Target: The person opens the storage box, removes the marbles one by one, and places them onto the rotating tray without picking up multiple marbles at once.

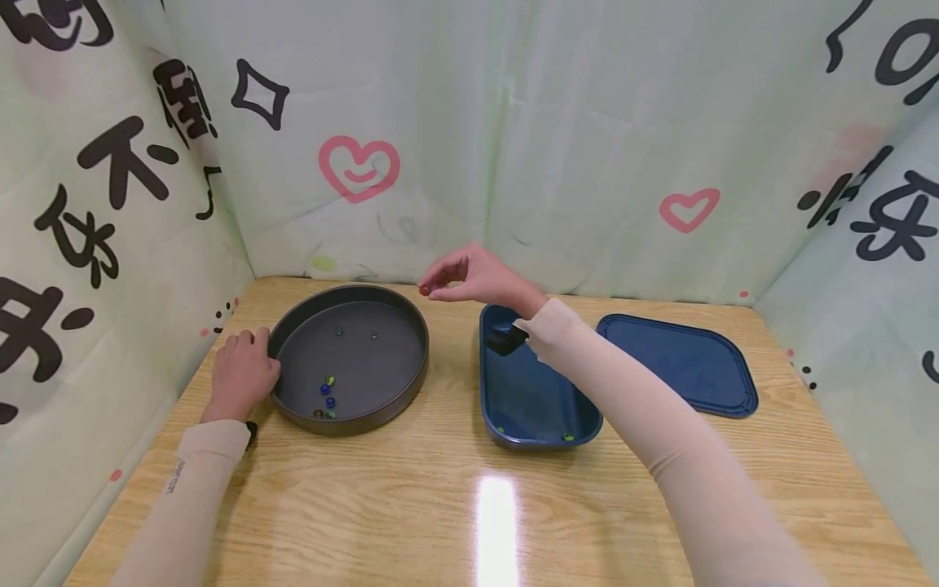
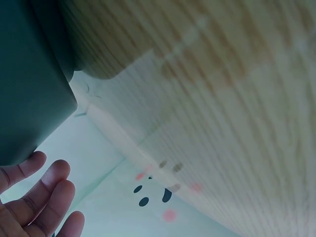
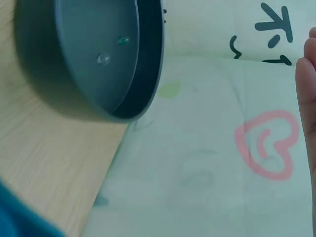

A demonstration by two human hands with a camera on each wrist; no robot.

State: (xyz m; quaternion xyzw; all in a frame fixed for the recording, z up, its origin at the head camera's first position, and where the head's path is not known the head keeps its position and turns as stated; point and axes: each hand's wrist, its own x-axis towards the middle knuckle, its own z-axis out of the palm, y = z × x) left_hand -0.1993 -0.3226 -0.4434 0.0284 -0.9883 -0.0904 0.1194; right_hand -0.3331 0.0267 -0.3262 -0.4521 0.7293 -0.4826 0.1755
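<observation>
My right hand [image 1: 480,277] is raised beyond the pan's right rim, pinching a small red marble [image 1: 425,290] between thumb and fingertips. In the right wrist view only the edge of that hand shows. My left hand [image 1: 242,375] grips the left rim of a round dark grey pan [image 1: 421,359]; from the left wrist its fingers [image 2: 54,197] appear at the outer wall, the thumb hidden. Inside the pan lie several marbles: blue ones [image 1: 325,390], a yellow-green one [image 1: 330,380] and clear ones [image 1: 374,334].
Under my right forearm stands a deep blue container [image 1: 539,399], partly hidden, with small green-yellow marbles [image 1: 568,438] near its front edge. Its flat blue lid [image 1: 682,363] lies to the right. A printed curtain [image 1: 587,122] encloses the wooden table [image 1: 367,505] at the back and sides.
</observation>
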